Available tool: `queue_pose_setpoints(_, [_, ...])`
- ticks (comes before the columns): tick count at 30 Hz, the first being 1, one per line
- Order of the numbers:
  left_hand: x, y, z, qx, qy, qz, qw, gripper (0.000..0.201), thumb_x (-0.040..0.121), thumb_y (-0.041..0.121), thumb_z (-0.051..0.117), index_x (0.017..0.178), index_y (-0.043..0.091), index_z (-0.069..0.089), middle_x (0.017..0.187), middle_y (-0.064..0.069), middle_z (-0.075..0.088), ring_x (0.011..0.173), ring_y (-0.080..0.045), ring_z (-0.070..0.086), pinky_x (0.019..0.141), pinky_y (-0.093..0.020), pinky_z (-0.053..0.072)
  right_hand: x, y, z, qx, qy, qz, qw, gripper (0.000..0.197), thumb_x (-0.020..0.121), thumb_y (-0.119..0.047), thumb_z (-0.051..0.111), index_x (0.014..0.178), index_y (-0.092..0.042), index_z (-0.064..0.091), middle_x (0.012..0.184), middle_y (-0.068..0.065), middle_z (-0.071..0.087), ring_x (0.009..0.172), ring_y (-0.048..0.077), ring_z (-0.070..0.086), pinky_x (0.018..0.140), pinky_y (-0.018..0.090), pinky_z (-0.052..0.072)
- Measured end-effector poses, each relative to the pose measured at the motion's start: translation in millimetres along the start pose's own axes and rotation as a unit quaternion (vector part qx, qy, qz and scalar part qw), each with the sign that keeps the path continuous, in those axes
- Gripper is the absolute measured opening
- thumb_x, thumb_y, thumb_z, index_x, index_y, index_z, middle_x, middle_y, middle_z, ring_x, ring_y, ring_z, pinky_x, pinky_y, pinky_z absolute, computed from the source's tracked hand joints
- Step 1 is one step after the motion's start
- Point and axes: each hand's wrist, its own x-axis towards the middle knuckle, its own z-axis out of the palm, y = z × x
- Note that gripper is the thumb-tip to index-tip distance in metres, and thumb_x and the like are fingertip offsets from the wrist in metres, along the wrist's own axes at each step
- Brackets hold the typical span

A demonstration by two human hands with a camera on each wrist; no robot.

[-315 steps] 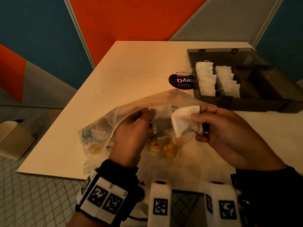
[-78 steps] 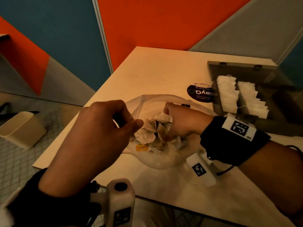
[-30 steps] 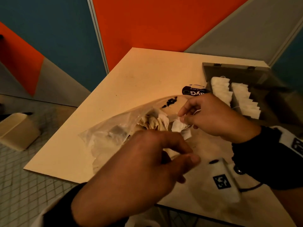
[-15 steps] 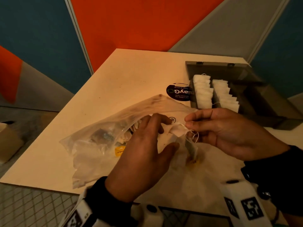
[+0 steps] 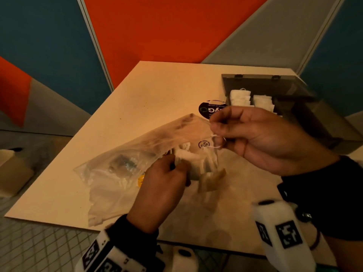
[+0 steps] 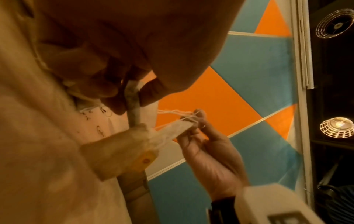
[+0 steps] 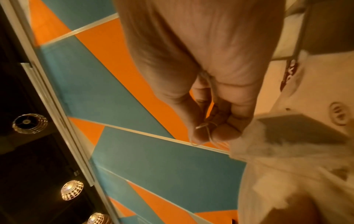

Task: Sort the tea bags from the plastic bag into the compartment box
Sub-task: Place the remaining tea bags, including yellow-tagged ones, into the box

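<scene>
On the table [image 5: 82, 163], the clear plastic bag [image 5: 110, 179] lies at the left with tea bags inside. At its mouth the left hand [image 5: 163, 185] pinches a tea bag [image 5: 188, 156] between curled fingers. Further right, the right hand [image 5: 261, 138] pinches white strings [image 5: 215, 141] between thumb and fingertips, and behind it the open compartment box [image 5: 306, 112] holds two rows of white tea bags.

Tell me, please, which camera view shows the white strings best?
The left wrist view: the white strings stretch clearly from the tea bag to the right hand. The head view shows only short loops; the right wrist view shows a thin loop between fingertips.
</scene>
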Motion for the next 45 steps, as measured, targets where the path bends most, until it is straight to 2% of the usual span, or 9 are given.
queue_pose_setpoints(6, [-11.3, -6.2, -16.0, 0.006, -0.001, -0.07, 0.998, 0.03, 0.095, 0.028, 0.046, 0.079, 0.009, 0.064, 0.052, 0.0, 0.06, 0.041, -0.013, 0.049, 0.047, -0.028, 0.037, 17.9, -17.0, 23.4, -0.018, -0.031, -0.046, 0.998, 0.02, 0.068, -0.004, 0.066, 0.087, -0.008, 0.066, 0.077, 0.003, 0.066, 0.065, 0.011, 0.062, 0.065, 0.023, 0.055])
queue_pose_setpoints(11, [-23.0, -4.1, -21.1, 0.119, 0.019, -0.024, 0.992, 0.03, 0.091, 0.026, 0.048, 0.074, 0.008, 0.064, 0.071, -0.012, 0.068, 0.066, -0.029, 0.062, 0.063, -0.046, 0.051, 33.8, -18.8, 38.7, -0.13, -0.016, -0.064, 0.989, 0.015, 0.082, 0.003, 0.065, 0.088, -0.011, 0.067, 0.079, 0.004, 0.067, 0.07, 0.015, 0.064, 0.067, 0.026, 0.057])
queue_pose_setpoints(17, [-34.6, 0.2, -30.0, 0.161, 0.013, 0.048, 0.986, 0.029, 0.096, 0.026, 0.043, 0.074, 0.008, 0.053, 0.06, -0.004, 0.056, 0.054, -0.028, 0.053, 0.056, -0.042, 0.051, 40.1, 3.1, 35.8, -0.341, 0.042, -0.076, 0.936, 0.014, 0.081, 0.002, 0.071, 0.086, -0.011, 0.071, 0.082, 0.005, 0.073, 0.067, 0.013, 0.071, 0.059, 0.02, 0.057])
queue_pose_setpoints(25, [-36.2, 6.9, -29.8, 0.15, 0.007, 0.062, 0.987, 0.02, 0.093, 0.023, 0.043, 0.082, 0.016, 0.059, 0.067, -0.009, 0.064, 0.061, -0.032, 0.062, 0.06, -0.054, 0.052, 29.4, 20.6, 14.3, -0.363, 0.038, -0.04, 0.93, 0.014, 0.083, 0.004, 0.069, 0.088, -0.009, 0.069, 0.084, 0.009, 0.072, 0.075, 0.02, 0.072, 0.06, 0.021, 0.059])
queue_pose_setpoints(33, [-44.8, 27.2, -29.4, 0.002, -0.033, 0.059, 0.998, 0.024, 0.088, 0.023, 0.048, 0.075, 0.019, 0.068, 0.068, -0.011, 0.065, 0.065, -0.032, 0.064, 0.051, -0.051, 0.055, 28.7, 28.5, -0.6, -0.352, 0.031, -0.044, 0.934, 0.017, 0.083, 0.003, 0.069, 0.088, -0.013, 0.069, 0.088, 0.008, 0.072, 0.081, 0.019, 0.072, 0.067, 0.025, 0.059])
queue_pose_setpoints(38, [-45.9, 38.5, -30.7, -0.069, -0.065, 0.05, 0.994, 0.041, 0.09, 0.004, 0.045, 0.069, 0.024, 0.073, 0.056, -0.008, 0.064, 0.05, -0.023, 0.059, 0.044, -0.038, 0.049, 18.6, 22.2, -6.9, -0.476, 0.032, -0.08, 0.875, 0.038, 0.085, 0.006, 0.061, 0.091, -0.031, 0.071, 0.107, -0.014, 0.067, 0.099, 0.002, 0.062, 0.079, 0.027, 0.053])
queue_pose_setpoints(41, [-42.4, 38.6, -29.8, -0.056, -0.062, 0.069, 0.994, 0.033, 0.092, 0.007, 0.045, 0.072, 0.017, 0.07, 0.059, -0.017, 0.063, 0.051, -0.029, 0.06, 0.045, -0.041, 0.049, 0.4, 4.7, -4.4, -0.465, 0.018, -0.155, 0.871, 0.034, 0.091, -0.006, 0.06, 0.095, -0.038, 0.071, 0.117, -0.022, 0.063, 0.107, -0.004, 0.057, 0.086, 0.026, 0.051])
queue_pose_setpoints(43, [-40.5, 38.6, -29.1, -0.041, -0.059, 0.087, 0.994, 0.028, 0.092, 0.015, 0.048, 0.074, 0.014, 0.069, 0.06, -0.018, 0.063, 0.052, -0.031, 0.061, 0.046, -0.042, 0.05, -10.6, -4.1, 2.5, -0.451, -0.075, -0.127, 0.88, 0.02, 0.094, -0.031, 0.055, 0.102, -0.041, 0.07, 0.113, -0.026, 0.064, 0.106, -0.008, 0.057, 0.085, 0.019, 0.052])
queue_pose_setpoints(45, [-39.4, 42.0, -28.8, -0.023, -0.057, 0.116, 0.991, 0.027, 0.094, 0.021, 0.049, 0.077, 0.013, 0.068, 0.059, -0.013, 0.063, 0.052, -0.028, 0.062, 0.046, -0.044, 0.05, -14.1, -4.2, 7.3, -0.478, -0.178, -0.071, 0.857, 0.031, 0.089, -0.055, 0.044, 0.106, -0.043, 0.067, 0.106, -0.023, 0.066, 0.101, -0.004, 0.06, 0.082, 0.018, 0.051])
